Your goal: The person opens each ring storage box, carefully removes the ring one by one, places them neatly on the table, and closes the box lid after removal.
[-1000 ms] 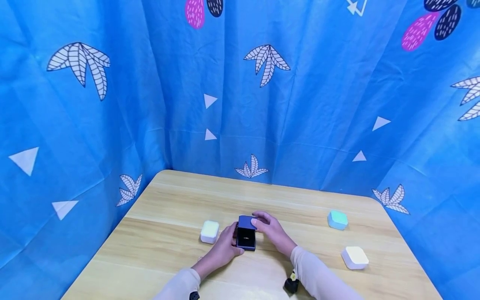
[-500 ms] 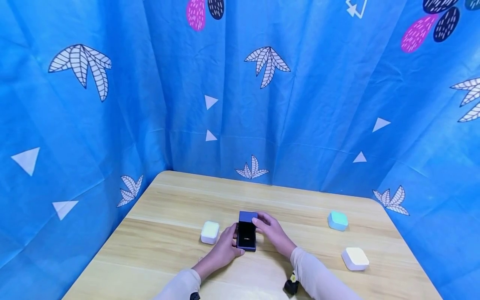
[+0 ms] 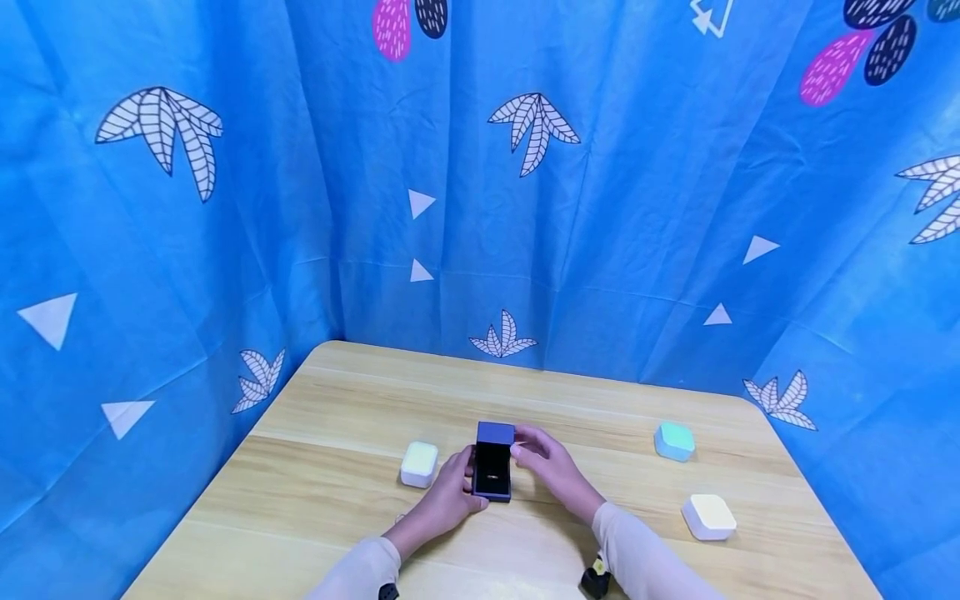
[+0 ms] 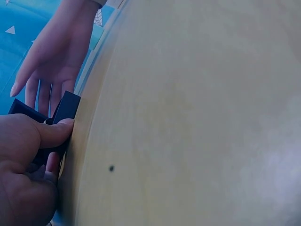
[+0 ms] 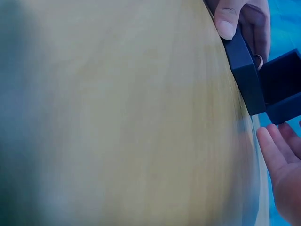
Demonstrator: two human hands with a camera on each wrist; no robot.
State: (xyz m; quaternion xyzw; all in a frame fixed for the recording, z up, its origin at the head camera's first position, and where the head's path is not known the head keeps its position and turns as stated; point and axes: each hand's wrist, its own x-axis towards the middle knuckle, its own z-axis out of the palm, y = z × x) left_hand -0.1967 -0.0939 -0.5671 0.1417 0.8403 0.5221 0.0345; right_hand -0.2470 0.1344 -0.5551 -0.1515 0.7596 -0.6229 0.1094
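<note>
A navy ring box (image 3: 491, 497) sits on the wood-grain surface (image 3: 360, 400) between the person's two hands, its hinged lid (image 3: 496, 433) raised at the far side and its dark interior facing the person. A gold-coloured ring (image 5: 258, 61) is seated in the base. The left hand (image 3: 450, 493) grasps the base from the left, its thumb along the near side and its other fingers around the left side. The right hand (image 3: 551, 462) is at the right of the lid with its fingers released and extended, the fingertips just beside the lid; whether any of them touches it cannot be told. Left of the ring box, near the left hand, stands a white rounded-square block (image 3: 419, 464). Well apart on the right are a teal block (image 3: 675, 441) and, nearer the person, a second white block (image 3: 708, 517). Both arms wear pale long sleeves (image 3: 648, 558), and a black device (image 3: 596, 582) shows beside the right one. A blue curtain (image 3: 652, 167) printed with white leaves, triangles and coloured drops hangs behind the surface.
</note>
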